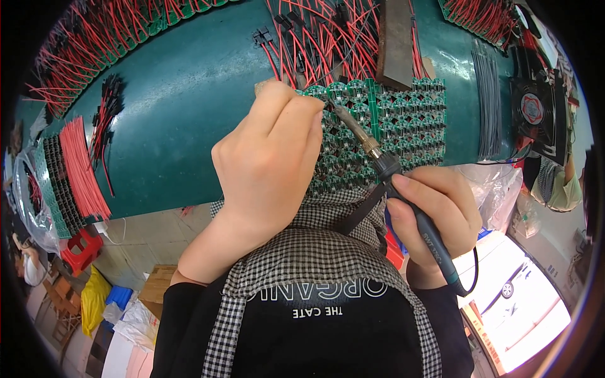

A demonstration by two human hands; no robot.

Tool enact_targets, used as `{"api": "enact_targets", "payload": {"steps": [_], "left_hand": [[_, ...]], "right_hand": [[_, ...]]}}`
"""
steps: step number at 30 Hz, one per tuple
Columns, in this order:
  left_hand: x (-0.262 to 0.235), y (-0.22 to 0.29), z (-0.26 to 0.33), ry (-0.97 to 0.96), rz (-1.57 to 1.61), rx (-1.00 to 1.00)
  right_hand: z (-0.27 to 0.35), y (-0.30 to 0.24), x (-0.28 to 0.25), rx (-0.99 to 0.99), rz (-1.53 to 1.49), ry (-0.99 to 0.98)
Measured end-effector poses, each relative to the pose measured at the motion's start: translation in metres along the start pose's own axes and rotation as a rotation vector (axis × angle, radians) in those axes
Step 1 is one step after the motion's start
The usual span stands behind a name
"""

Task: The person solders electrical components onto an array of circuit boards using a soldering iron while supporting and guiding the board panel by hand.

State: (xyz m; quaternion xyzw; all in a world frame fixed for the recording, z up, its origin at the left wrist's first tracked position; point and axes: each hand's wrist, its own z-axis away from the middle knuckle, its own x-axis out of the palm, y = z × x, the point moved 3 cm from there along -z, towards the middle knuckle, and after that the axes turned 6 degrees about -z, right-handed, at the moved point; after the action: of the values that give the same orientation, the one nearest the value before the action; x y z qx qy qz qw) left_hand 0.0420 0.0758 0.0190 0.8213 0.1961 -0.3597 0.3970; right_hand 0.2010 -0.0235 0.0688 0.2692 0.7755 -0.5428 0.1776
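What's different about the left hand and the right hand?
The right hand grips a soldering iron; whatever the left hand may pinch is hidden.
The left hand reaches over the circuit boards, while the right hand sits off to their side, nearer the body.
The left hand shows mostly its back; the right hand shows its thumb and fingers around the handle.
Both are bare.
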Motion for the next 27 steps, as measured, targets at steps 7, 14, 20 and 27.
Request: {"api": "enact_targets", "payload": {"steps": [7,14,20,27], "left_hand": [[-0.0039,0.0043,-0.0018,-0.035,-0.025,-0.064],[-0.0041,0.0004,0.0002,-0.061,-0.005,-0.07],[-0.0034,0.0003,0.0001,-0.056,0.006,-0.061],[-0.0031,-0.0008,0.001,-0.053,-0.001,-0.064]], "right_hand": [[-0.001,-0.0049,0.0031,-0.065,0.087,-0.004],[-0.0008,-0.0079,0.005,-0.122,0.07,0.077],[-0.0043,-0.0098,0.0066,-0.102,0.094,0.073],[-0.0053,-0.0095,0.0083,-0.091,0.084,0.051]]}}
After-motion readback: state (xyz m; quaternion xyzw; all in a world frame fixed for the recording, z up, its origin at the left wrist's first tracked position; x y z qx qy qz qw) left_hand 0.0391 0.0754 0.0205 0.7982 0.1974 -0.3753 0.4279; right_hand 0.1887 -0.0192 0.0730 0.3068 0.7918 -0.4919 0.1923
